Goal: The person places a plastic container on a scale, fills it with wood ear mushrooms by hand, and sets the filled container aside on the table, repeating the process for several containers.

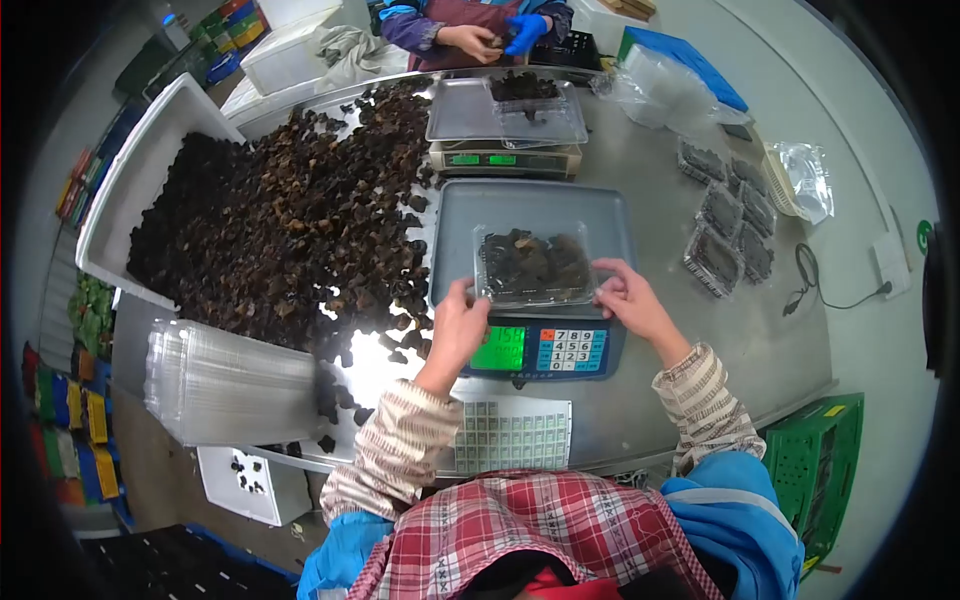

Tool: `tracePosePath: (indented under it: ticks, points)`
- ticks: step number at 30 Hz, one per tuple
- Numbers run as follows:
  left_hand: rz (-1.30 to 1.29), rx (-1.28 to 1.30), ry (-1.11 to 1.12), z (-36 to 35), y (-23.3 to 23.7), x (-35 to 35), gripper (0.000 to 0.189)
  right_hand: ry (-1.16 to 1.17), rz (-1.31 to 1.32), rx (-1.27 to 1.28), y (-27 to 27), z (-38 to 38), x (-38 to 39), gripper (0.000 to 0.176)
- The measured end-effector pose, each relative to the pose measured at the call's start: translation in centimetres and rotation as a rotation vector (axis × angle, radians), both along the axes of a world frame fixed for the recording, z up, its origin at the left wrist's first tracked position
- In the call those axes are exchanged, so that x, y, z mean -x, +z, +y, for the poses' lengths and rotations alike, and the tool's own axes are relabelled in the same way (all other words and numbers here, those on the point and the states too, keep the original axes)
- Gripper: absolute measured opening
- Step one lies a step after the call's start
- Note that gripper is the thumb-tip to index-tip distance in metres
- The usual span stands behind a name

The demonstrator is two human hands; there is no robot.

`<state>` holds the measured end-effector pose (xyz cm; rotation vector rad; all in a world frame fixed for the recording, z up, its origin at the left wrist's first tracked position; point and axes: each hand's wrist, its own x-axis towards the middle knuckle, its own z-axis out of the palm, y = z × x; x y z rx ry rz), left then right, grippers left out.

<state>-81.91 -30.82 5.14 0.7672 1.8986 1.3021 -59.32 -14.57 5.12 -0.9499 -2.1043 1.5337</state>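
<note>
A clear plastic box [535,268] holding dark brown, fungus-like pieces sits on the grey tray of a blue scale [610,345] with a lit green display. My left hand [460,325] touches the box's near left corner, fingers pinched at its edge. At the near right corner, my right hand [632,298] has thumb and fingers closed on the rim. Left of the scale, a large heap of the same dark pieces [320,200] spreads over the metal table, spilling from a white foam box [100,230].
Nested clear boxes [235,385] lie at the left edge. Several filled boxes [722,208] stand at right near a cable [806,280]. A second scale [505,160] is beyond mine. Across the table, a person [480,30] wears one blue glove. A label sheet [515,435] lies in front.
</note>
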Motion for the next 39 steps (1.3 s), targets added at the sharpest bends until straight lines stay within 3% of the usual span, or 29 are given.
tracePosePath:
  ticks: [2,3,6,7,10,12,14,15,16,17,18,19,20,22,24,26,30,32,33,35,36,38,39]
  points:
    - [-0.35,-0.053,0.024,0.7,-1.1,1.5,0.036,0.027,0.085,0.134,-0.2,-0.4,0.9,0.048]
    - [-0.405,-0.053,0.052,0.9,-0.4,1.7,0.036,-0.004,0.105,0.213,0.5,-0.4,1.5,0.056]
    - [-0.224,-0.054,-0.024,1.7,-0.6,2.7,0.018,-0.113,0.166,0.431,0.8,0.3,2.5,0.066]
    - [-0.255,-0.111,0.029,2.3,-0.7,2.3,0.012,-0.154,0.162,0.493,0.8,0.2,2.4,0.065]
    - [-0.382,-0.173,0.004,3.5,0.5,0.3,0.025,-0.226,0.205,0.546,0.1,-0.1,-0.3,0.059]
    - [-0.469,-0.369,-0.08,3.4,1.4,-3.0,0.028,-0.372,0.447,0.531,0.0,-1.0,-4.1,0.057]
    - [-0.38,-0.497,-0.129,2.5,1.3,-6.3,0.029,-0.518,0.598,0.502,-1.3,-1.4,-8.8,0.049]
    - [-0.054,-0.417,-0.26,1.3,-0.9,-6.8,0.022,-0.519,0.581,0.499,-1.6,-1.7,-9.6,0.049]
    - [0.395,-0.478,-0.384,-0.5,-2.5,-7.4,0.017,-0.753,0.77,0.557,-1.8,-2.0,-10.4,0.044]
    - [0.752,-0.305,-0.613,-2.3,-5.1,-7.7,0.018,-0.992,0.973,0.605,-2.0,-2.6,-10.8,0.04]
    - [0.918,-0.151,-0.781,-3.8,-6.5,-7.8,0.017,-1.0,0.973,0.602,-2.0,-3.8,-10.4,0.04]
    - [1.082,0.013,-0.934,-4.6,-7.6,-8.0,0.017,-0.958,0.847,0.62,-1.7,-5.2,-9.0,0.038]
    - [1.084,0.01,-0.928,-4.9,-8.6,-8.3,0.017,-0.912,0.724,0.633,-1.5,-6.5,-7.6,0.036]
    - [1.06,0.292,-1.016,-5.2,-10.4,-8.7,0.019,-0.643,0.376,0.484,-2.3,-9.0,-5.9,0.031]
    - [1.084,0.311,-0.973,-4.7,-12.4,-8.9,0.02,-0.565,0.324,0.396,-2.4,-10.3,-3.4,0.03]
    - [1.065,0.142,-1.015,-4.7,-13.7,-8.1,0.016,-0.442,0.284,0.329,-2.5,-10.9,-0.6,0.028]
    - [1.205,0.025,-1.004,-6.3,-12.0,-6.8,0.013,-0.203,0.226,0.276,-0.8,-11.9,4.1,0.026]
    - [1.017,-0.254,-0.664,-8.7,-9.6,-5.5,0.008,-0.077,0.192,0.258,-0.4,-12.8,6.2,0.024]
    - [1.064,-0.238,-0.533,-9.7,-9.3,-4.3,0.01,-0.007,0.215,0.28,-0.9,-13.5,7.3,0.024]
    - [0.915,-0.147,-0.29,-10.8,-11.9,-0.8,0.006,0.026,0.043,0.429,-1.3,-15.6,9.6,0.022]
    - [0.926,-0.022,-0.219,-11.5,-10.3,1.3,0.004,0.148,-0.042,0.204,-3.1,-16.1,9.8,0.026]
    - [0.958,0.035,-0.05,-14.1,-7.5,4.1,0.008,0.302,-0.405,-0.552,-5.4,-17.5,10.2,0.033]
    - [0.993,-0.004,0.054,-15.9,-5.5,5.0,0.01,0.305,-0.406,-0.553,-6.3,-18.2,10.3,0.033]
